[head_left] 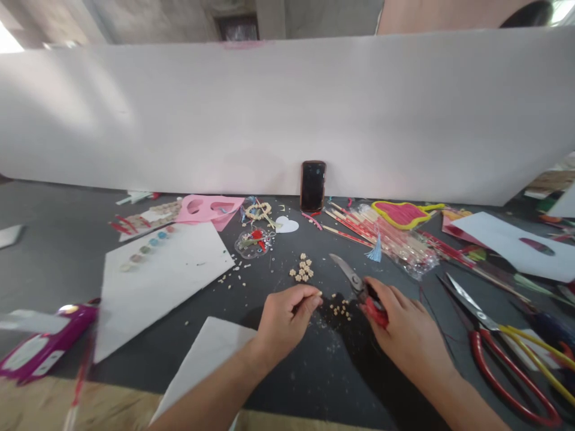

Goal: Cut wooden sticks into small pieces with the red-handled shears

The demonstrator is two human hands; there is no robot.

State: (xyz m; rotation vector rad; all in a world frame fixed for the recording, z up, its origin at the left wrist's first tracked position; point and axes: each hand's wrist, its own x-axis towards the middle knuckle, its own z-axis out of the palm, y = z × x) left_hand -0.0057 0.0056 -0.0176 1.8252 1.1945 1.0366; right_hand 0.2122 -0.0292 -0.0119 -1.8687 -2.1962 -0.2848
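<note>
Dark tabletop [291, 383], white backboard [202, 120]; right hand [406, 326] clasping shears [358, 286] (left hand [284, 317] pinching pale piece [320, 293]).

White panel [287, 114]: stands upright along the back, spans the whole view; carries pale streaks of light [67, 90] at left, a pink stain [245, 45] on the top edge. Dark grey tabletop [49, 257]: lies flat; borders a tan surface [121, 401] at the near edge. Grey wall [175, 21]: rises behind; includes a pillar [271, 18], a small dark recess [237, 29]. Pinkish wall section [431, 15]: adjoins at right. Bright light [6, 42]: shows at both upper corners.
</note>
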